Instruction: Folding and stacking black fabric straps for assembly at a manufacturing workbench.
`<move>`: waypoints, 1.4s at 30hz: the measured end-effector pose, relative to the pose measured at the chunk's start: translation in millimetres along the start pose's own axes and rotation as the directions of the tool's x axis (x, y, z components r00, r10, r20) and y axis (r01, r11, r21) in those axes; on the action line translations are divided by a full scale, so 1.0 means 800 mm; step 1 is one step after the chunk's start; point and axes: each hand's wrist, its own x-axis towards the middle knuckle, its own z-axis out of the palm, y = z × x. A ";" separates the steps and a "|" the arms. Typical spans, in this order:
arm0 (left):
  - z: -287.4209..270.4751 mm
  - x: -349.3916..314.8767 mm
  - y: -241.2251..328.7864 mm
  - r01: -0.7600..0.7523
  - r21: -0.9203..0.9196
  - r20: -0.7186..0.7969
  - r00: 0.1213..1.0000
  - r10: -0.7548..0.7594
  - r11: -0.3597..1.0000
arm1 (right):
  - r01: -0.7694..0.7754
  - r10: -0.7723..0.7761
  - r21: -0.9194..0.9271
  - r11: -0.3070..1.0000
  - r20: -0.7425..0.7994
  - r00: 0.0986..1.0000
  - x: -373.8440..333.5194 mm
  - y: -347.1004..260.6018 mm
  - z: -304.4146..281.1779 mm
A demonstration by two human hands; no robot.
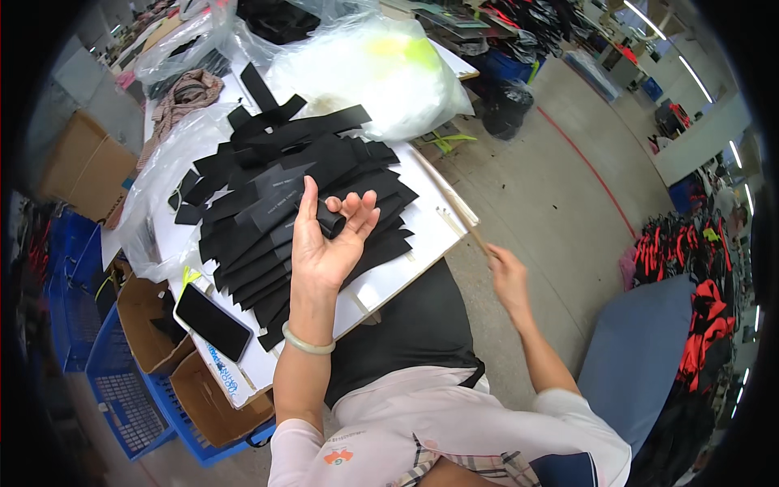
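My left hand [324,252] is turned palm up over the pile, its fingers curled around a short black roll-shaped piece [330,221]. Under and around it, flat black fabric strips [243,252] lie overlapped in a fanned pile, some with small pale print. A pale bangle circles my left wrist. Off the table's right corner, my right hand [510,280] pinches the end of a thin tan stick [472,234]. The stick's other end reaches over the white tabletop [418,183].
A dark-screened phone [213,321] rests at the table's left edge. Clear plastic bags [357,73] are heaped at the back. Cardboard boxes [213,398] and blue crates [128,398] stand low on the left. Red-and-black goods [706,325] hang at the right, beside a grey-blue cover [637,349].
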 end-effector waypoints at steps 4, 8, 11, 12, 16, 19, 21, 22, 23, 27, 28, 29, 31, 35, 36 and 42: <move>0.009 -0.005 0.021 -0.098 0.000 0.009 0.995 0.098 0.995 | -0.449 0.367 0.380 0.809 0.271 0.890 -0.035 -0.077 -0.101; 0.024 -0.007 0.019 -0.095 -0.057 -0.043 0.995 0.092 0.994 | -0.104 -0.044 0.442 0.891 0.311 0.949 -0.036 -0.099 -0.104; 0.026 -0.015 0.019 -0.105 -0.076 -0.044 0.994 0.102 0.992 | -0.045 -0.092 0.418 0.907 0.302 0.949 -0.028 -0.111 -0.101; 0.025 -0.017 0.020 -0.098 -0.056 -0.022 0.995 0.097 0.994 | 0.003 -0.131 0.389 0.921 0.303 0.944 -0.025 -0.113 -0.100; 0.015 -0.015 0.022 -0.262 0.088 0.069 0.964 0.257 0.961 | 0.065 -0.158 0.291 0.954 0.310 0.938 -0.021 -0.133 -0.096; -0.004 -0.008 -0.048 -0.496 0.445 0.271 0.868 0.415 0.746 | -0.048 -0.068 0.421 0.906 0.258 0.964 -0.020 -0.185 -0.051; -0.004 -0.013 -0.097 -0.446 0.511 0.307 0.893 0.329 0.735 | -0.158 0.044 0.588 0.793 0.202 0.978 -0.004 -0.218 0.003; 0.004 -0.019 -0.104 -0.438 0.536 0.362 0.891 0.272 0.721 | -0.198 0.050 0.678 0.708 0.232 0.971 0.006 -0.221 0.008; 0.012 -0.019 -0.090 -0.501 0.506 0.398 0.858 0.325 0.702 | -0.258 0.047 0.644 0.720 0.326 0.944 0.014 -0.227 -0.004; 0.032 -0.024 0.021 -0.587 0.315 0.337 0.804 0.491 0.746 | -0.400 0.112 0.517 0.757 0.500 0.859 0.003 -0.182 -0.054; 0.031 -0.019 0.034 -0.576 0.247 0.341 0.804 0.487 0.779 | -0.381 0.085 0.521 0.764 0.503 0.860 -0.003 -0.184 -0.051; 0.036 -0.014 0.024 -0.573 0.220 0.325 0.806 0.494 0.790 | -0.456 0.134 0.571 0.683 0.516 0.846 -0.010 -0.189 -0.048; 0.035 -0.015 0.008 -0.635 0.174 0.408 0.742 0.532 0.753 | -0.621 0.234 0.643 0.448 0.587 0.775 -0.007 -0.216 -0.023; 0.033 -0.032 0.006 -0.664 0.332 0.493 0.727 0.477 0.670 | -0.695 0.160 0.661 0.283 0.681 0.714 -0.002 -0.221 -0.006; 0.036 -0.036 0.017 -0.676 0.328 0.502 0.717 0.485 0.660 | -0.661 0.174 0.627 0.412 0.658 0.732 0.007 -0.221 -0.020; 0.031 -0.040 0.030 -0.515 0.353 0.450 0.825 0.341 0.781 | -0.438 0.068 0.556 0.706 0.563 0.824 0.024 -0.197 -0.060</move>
